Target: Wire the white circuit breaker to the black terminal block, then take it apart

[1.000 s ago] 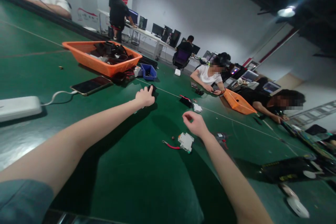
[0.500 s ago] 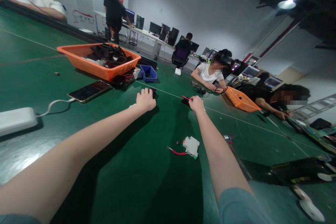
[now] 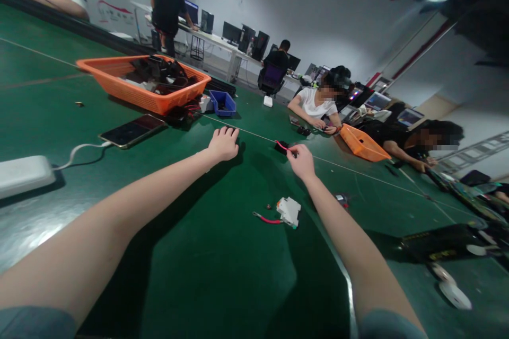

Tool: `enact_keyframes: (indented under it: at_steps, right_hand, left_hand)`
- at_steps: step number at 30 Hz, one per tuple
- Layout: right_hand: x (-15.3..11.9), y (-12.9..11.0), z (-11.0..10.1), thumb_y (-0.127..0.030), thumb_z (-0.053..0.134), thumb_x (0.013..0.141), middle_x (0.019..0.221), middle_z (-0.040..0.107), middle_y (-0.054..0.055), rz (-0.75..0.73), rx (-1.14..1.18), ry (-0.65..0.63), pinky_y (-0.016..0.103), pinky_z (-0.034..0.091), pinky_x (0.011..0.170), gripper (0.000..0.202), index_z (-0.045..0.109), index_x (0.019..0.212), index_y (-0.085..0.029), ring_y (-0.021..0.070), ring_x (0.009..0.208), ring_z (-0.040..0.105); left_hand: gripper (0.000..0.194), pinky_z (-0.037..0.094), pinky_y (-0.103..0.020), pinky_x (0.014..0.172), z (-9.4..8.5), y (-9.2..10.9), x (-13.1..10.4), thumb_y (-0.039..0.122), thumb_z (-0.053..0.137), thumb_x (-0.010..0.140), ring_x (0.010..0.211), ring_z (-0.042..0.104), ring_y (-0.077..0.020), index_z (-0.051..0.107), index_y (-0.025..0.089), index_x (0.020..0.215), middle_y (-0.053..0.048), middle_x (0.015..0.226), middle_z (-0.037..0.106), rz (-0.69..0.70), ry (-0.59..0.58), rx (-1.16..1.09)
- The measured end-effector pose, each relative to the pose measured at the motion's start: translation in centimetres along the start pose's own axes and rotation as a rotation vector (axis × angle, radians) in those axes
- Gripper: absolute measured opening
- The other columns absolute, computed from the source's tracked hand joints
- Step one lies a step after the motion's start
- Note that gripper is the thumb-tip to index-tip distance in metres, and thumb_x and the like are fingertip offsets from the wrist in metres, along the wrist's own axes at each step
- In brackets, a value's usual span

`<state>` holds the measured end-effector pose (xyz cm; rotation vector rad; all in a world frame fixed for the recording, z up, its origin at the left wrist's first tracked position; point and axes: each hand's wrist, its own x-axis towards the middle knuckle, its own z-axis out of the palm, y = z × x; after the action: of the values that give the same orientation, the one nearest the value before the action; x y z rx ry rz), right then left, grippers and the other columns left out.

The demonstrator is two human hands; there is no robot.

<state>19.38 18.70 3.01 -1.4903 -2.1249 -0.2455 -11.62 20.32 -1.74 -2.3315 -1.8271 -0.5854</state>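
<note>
My left hand [image 3: 224, 144] is palm down over the green table [image 3: 222, 265], with its fingers stretched forward and slightly apart. It holds nothing that I can see. Further right, the thumb and fingertips of my right hand [image 3: 302, 161] pinch a red wire [image 3: 282, 144]. Under that wire, just beyond my fingertips, lies a small black part [image 3: 280, 149]; whether the two are joined I cannot tell. Between my forearms lies a white circuit breaker [image 3: 289, 211]. A short red lead [image 3: 269, 220] with a ring terminal extends from it, and a tiny screw [image 3: 269, 206] is close by.
An orange basket [image 3: 159, 103] of black parts stands at the left, beside a blue bin [image 3: 223, 104]. A phone [image 3: 133, 131] is cabled to a white block [image 3: 24, 176]. At the right are a black cylinder [image 3: 441, 242] and another orange basket [image 3: 365, 144]. Several people sit beyond.
The dark piece beside my left hand no longer shows, and its fingers are straighter. My right hand has turned slightly, still pinching the red wire. The whole view has shifted a little.
</note>
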Motion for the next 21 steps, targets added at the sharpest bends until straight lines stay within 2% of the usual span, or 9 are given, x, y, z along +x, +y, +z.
enact_keyframes:
  at_steps: [6, 10, 15, 18, 21]
  right_hand:
    - [-9.5, -6.3, -4.5, -0.024, 0.059, 0.087, 0.092, 0.065, 0.006, -0.169, 0.084, -0.128, 0.035, 0.046, 0.083, 0.006, 0.060, 0.082, -0.021, 0.0223, 0.091, 0.059]
    - [-14.0, -9.6, -6.5, -0.019, 0.058, 0.086, 0.090, 0.063, 0.008, -0.205, -0.050, -0.251, 0.036, 0.043, 0.078, 0.008, 0.057, 0.079, -0.020, 0.0228, 0.087, 0.058]
    - [-15.4, -11.3, -7.2, -0.022, 0.061, 0.085, 0.093, 0.062, 0.009, -0.200, -0.117, -0.326, 0.035, 0.044, 0.075, 0.015, 0.054, 0.072, -0.019, 0.0219, 0.086, 0.056]
    - [-14.8, -11.4, -7.1, -0.026, 0.058, 0.089, 0.091, 0.061, 0.009, -0.204, -0.126, -0.321, 0.035, 0.044, 0.073, 0.020, 0.053, 0.070, -0.020, 0.0214, 0.084, 0.056]
    - [-13.1, -10.5, -6.4, -0.032, 0.056, 0.092, 0.090, 0.062, 0.007, -0.198, -0.107, -0.284, 0.034, 0.045, 0.076, 0.023, 0.055, 0.072, -0.020, 0.0207, 0.084, 0.056]
  left_hand:
    - [0.062, 0.029, -0.048, 0.106, -0.4, 0.6, -0.2, 0.034, 0.044, 0.089, 0.134, 0.037, -0.0364, 0.035, 0.012, 0.146, -0.019, 0.143, 0.045, 0.040, 0.014, 0.028]
    - [0.053, 0.032, -0.047, 0.103, -0.1, 0.7, -0.2, 0.032, 0.049, 0.086, 0.131, 0.038, -0.0373, 0.047, 0.011, 0.135, -0.020, 0.138, 0.047, 0.069, 0.014, 0.089]
    - [0.044, 0.035, -0.046, 0.101, -0.4, 0.9, -0.2, 0.029, 0.045, 0.089, 0.132, 0.038, -0.0367, 0.051, 0.012, 0.129, -0.020, 0.141, 0.044, 0.041, 0.016, 0.098]
    - [0.041, 0.039, -0.046, 0.097, -0.6, 1.0, -0.2, 0.032, 0.041, 0.092, 0.124, 0.047, -0.0354, 0.051, 0.014, 0.127, -0.019, 0.135, 0.049, 0.020, -0.001, 0.097]
    - [0.039, 0.042, -0.045, 0.090, -0.7, 1.0, -0.2, 0.035, 0.038, 0.095, 0.111, 0.055, -0.0337, 0.051, 0.015, 0.126, -0.017, 0.123, 0.056, 0.008, -0.024, 0.110]
